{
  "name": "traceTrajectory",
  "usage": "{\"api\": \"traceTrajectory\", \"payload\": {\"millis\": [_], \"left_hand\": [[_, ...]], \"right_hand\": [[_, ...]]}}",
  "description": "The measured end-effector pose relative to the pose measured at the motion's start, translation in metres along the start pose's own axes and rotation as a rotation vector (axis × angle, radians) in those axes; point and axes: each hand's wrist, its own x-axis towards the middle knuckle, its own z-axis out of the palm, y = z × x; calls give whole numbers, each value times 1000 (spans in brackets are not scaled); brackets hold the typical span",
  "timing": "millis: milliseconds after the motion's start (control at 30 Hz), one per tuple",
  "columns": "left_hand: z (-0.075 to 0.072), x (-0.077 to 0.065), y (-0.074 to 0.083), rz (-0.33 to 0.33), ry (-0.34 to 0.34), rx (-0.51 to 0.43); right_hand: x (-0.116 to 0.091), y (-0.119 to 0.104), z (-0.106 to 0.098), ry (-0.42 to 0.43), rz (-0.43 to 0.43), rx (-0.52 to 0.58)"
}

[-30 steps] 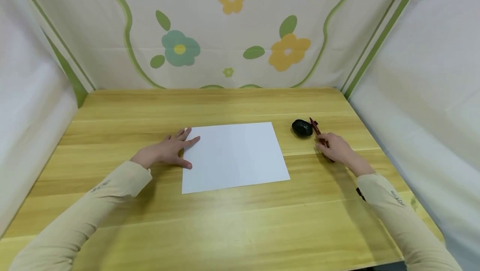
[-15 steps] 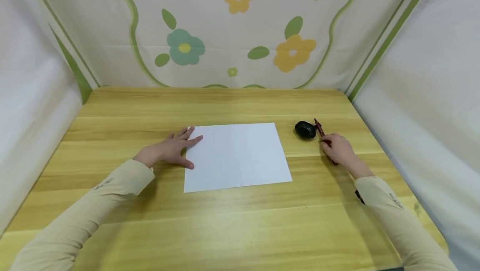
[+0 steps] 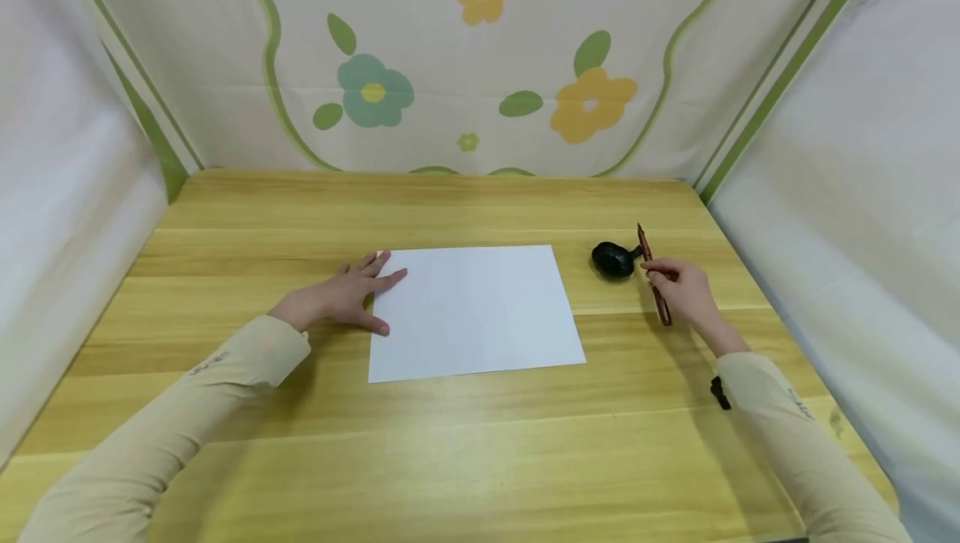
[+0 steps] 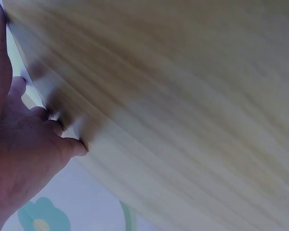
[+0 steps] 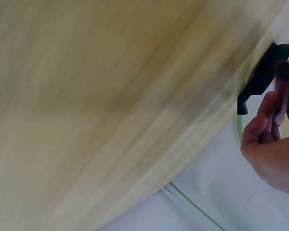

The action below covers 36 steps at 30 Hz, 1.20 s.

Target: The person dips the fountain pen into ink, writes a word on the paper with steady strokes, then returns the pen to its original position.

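R hand: my right hand [image 3: 686,289] pinches the pen [image 3: 661,303] abt mid-barrel, thumb + fingers curled round it.
L hand: my left hand [image 3: 348,299] has fingers spread, nearly straight, gripping nothing; they rest on the L edge of the paper [image 3: 472,314].
Pen pos: R of paper, well apart from it, dark tip pointing away from me; just beside the black object [image 3: 612,260], can't tell if touching.
Pen feel: prob. light, stiff, smooth, so apt to roll in my grip; tip likely its fragile bit. Best hold: barrel, short of tip, w/ 2 fingers + thumb.
Paper feel: 1 thin sheet, flat on table [image 3: 465,443]; prob. slides + creases easily. Best hold: flat fingertips nr edge.
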Motion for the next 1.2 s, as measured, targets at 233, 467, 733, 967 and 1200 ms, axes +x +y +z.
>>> {"api": "traceTrajectory", "payload": {"millis": [233, 467, 733, 967, 1200], "left_hand": [[1, 1, -2, -3, 2, 13], [3, 3, -6, -1, 10, 17], [3, 2, -4, -1, 13, 14], [4, 2, -5, -3, 11, 2], [4, 4, -6, 0, 15, 12]], "right_hand": [[2, -7, -3, -58, 61, 452], [1, -9, -2, -47, 60, 808], [-2, -10, -2, 2, -85, 1043], [4, -12, 3, 123, -204, 939], [4, -33, 2, 317, -117, 787]]}}
